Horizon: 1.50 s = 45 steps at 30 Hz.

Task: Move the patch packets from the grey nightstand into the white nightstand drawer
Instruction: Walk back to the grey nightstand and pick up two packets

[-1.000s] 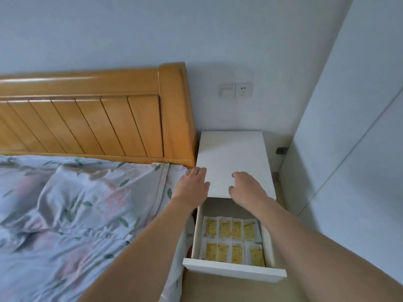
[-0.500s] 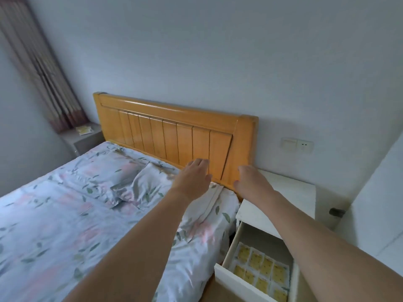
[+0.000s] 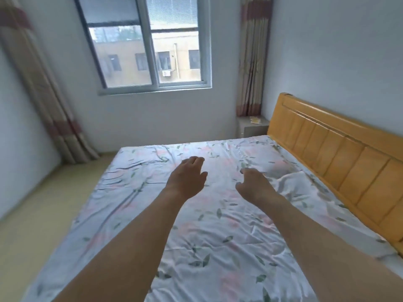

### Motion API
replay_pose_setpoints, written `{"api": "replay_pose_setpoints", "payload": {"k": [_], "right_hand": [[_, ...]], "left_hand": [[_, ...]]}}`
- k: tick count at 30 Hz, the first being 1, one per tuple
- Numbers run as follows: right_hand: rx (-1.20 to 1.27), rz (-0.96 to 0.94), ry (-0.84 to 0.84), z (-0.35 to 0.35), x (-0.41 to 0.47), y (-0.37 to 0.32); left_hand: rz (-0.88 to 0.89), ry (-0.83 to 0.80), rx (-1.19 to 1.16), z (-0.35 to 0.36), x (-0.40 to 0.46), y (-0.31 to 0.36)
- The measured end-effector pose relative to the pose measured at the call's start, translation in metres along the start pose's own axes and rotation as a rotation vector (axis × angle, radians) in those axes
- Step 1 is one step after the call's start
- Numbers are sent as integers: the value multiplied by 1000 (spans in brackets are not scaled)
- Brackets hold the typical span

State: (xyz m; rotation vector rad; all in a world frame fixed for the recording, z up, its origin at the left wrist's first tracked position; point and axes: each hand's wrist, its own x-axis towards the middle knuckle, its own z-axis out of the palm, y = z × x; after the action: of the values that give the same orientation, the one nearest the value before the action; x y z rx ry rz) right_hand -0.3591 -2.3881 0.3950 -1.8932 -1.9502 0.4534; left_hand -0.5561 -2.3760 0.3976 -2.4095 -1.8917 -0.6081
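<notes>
The grey nightstand [image 3: 254, 130] stands in the far corner beyond the bed, beside the headboard. A few yellowish patch packets [image 3: 255, 120] lie on its top. My left hand [image 3: 188, 178] and my right hand [image 3: 255, 185] are stretched out over the middle of the bed, both holding nothing, fingers relaxed and loosely bent. Both hands are far from the grey nightstand. The white nightstand and its drawer are out of view.
A bed with a floral sheet [image 3: 196, 225] fills the middle of the room. Its wooden headboard [image 3: 340, 162] runs along the right wall. A window [image 3: 150, 44] and curtains [image 3: 251, 55] are on the far wall. Bare floor [image 3: 32, 214] lies left of the bed.
The view has swung left from the white nightstand and its open drawer to the bed and window. Both empty hands now hover over the mattress, and the grey nightstand is in view.
</notes>
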Motion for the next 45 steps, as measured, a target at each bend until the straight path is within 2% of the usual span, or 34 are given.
{"api": "replay_pose_setpoints", "payload": {"k": [6, 12, 17, 24, 29, 33, 36, 39, 45], "right_hand": [[41, -295, -140, 124, -18, -220], [75, -552, -284, 242, -72, -443], [112, -756, -376, 308, -123, -595], [109, -879, -485, 408, -152, -746], [87, -909, -510, 496, -132, -847], [121, -910, -511, 553, -93, -938], [141, -884, -485, 577, -54, -1002], [162, -849, -439, 593, -11, -1059], [107, -783, -368, 637, 78, -1153]], "left_hand": [[-304, 110, 120, -104, -127, -216], [-638, 132, 232, -205, -293, -407], [-831, 176, 274, -272, -397, -508], [-928, 203, 277, -306, -467, -627], [-968, 172, 297, -319, -487, -749], [-958, 196, 327, -352, -470, -860], [-924, 160, 349, -384, -443, -937], [-893, 195, 351, -410, -414, -1009], [-810, 174, 303, -424, -346, -1145]]}}
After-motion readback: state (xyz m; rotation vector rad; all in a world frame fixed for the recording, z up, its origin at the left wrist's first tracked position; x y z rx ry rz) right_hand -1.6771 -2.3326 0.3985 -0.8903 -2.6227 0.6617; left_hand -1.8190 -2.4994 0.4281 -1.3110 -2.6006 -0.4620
